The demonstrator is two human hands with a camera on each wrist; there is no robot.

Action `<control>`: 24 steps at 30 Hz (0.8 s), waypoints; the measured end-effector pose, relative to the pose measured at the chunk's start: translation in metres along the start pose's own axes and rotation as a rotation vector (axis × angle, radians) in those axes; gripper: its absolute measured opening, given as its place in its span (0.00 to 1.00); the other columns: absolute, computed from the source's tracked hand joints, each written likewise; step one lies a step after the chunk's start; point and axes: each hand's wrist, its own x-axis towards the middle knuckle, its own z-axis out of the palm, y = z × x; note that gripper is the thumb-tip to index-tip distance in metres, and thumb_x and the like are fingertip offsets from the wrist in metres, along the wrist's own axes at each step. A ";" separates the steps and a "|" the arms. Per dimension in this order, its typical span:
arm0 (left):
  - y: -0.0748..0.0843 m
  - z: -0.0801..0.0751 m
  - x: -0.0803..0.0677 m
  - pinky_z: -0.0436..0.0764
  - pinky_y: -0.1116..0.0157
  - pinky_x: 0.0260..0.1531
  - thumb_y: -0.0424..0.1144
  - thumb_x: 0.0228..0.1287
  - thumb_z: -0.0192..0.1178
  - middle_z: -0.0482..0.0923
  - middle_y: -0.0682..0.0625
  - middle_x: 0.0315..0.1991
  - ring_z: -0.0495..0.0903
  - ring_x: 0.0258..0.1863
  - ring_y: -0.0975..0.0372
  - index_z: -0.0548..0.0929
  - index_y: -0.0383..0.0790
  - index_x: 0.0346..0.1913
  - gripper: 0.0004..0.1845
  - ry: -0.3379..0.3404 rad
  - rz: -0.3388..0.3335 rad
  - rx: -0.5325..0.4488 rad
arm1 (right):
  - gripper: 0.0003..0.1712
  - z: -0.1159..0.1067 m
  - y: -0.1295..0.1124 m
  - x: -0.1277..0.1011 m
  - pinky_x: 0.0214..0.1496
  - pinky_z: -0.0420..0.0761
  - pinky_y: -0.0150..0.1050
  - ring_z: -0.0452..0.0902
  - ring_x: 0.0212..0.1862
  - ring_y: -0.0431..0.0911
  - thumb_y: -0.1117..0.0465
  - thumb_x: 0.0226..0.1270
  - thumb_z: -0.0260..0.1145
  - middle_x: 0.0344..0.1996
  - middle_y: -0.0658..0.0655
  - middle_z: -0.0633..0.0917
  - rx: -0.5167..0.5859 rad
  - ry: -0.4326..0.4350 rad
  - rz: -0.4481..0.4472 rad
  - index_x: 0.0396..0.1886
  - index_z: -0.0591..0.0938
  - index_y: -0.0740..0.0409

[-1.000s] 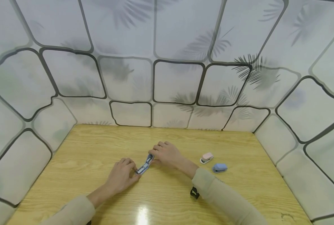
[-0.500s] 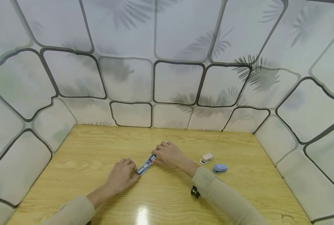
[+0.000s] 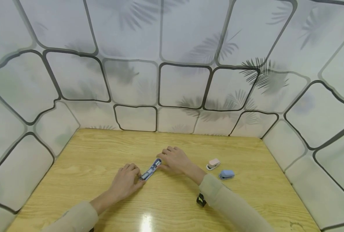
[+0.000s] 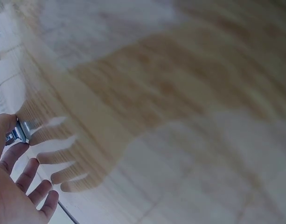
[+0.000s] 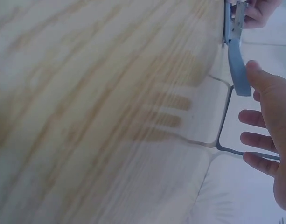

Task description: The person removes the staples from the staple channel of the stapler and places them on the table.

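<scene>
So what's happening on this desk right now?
A person at a wooden table has a small blue stapler opened out flat between both hands. The left hand pinches its near end, while the right hand touches the far end with fingers mostly straight. To the right, apart from the hands, lie a pink mini stapler and a light blue mini stapler, both untouched.

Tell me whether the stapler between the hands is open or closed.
Open: the stapler lies swung out flat on the table, metal track showing.
</scene>
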 end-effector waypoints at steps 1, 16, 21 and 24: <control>0.000 0.000 0.000 0.83 0.50 0.50 0.48 0.58 0.79 0.85 0.46 0.45 0.82 0.48 0.51 0.85 0.45 0.34 0.14 0.002 0.002 0.001 | 0.30 -0.002 0.000 -0.001 0.54 0.86 0.39 0.85 0.53 0.44 0.30 0.73 0.61 0.51 0.47 0.90 0.006 0.007 0.008 0.62 0.84 0.42; 0.001 -0.002 0.000 0.85 0.48 0.51 0.47 0.58 0.78 0.85 0.45 0.45 0.83 0.47 0.50 0.85 0.44 0.34 0.13 0.014 0.018 0.004 | 0.22 -0.029 -0.011 -0.012 0.48 0.87 0.38 0.87 0.49 0.44 0.41 0.73 0.69 0.49 0.48 0.92 0.429 -0.017 0.246 0.58 0.87 0.48; 0.000 -0.001 0.000 0.85 0.48 0.50 0.47 0.58 0.79 0.85 0.45 0.44 0.83 0.47 0.50 0.85 0.44 0.34 0.14 0.020 0.023 0.011 | 0.18 -0.030 -0.017 -0.013 0.43 0.85 0.34 0.87 0.41 0.41 0.47 0.73 0.72 0.43 0.50 0.93 0.711 -0.006 0.345 0.53 0.89 0.53; 0.000 0.000 0.000 0.85 0.48 0.50 0.47 0.58 0.79 0.85 0.45 0.45 0.83 0.47 0.50 0.85 0.44 0.35 0.14 0.017 0.024 0.017 | 0.16 -0.028 -0.019 -0.013 0.39 0.82 0.31 0.84 0.37 0.38 0.50 0.72 0.73 0.40 0.52 0.93 0.878 -0.011 0.397 0.50 0.89 0.55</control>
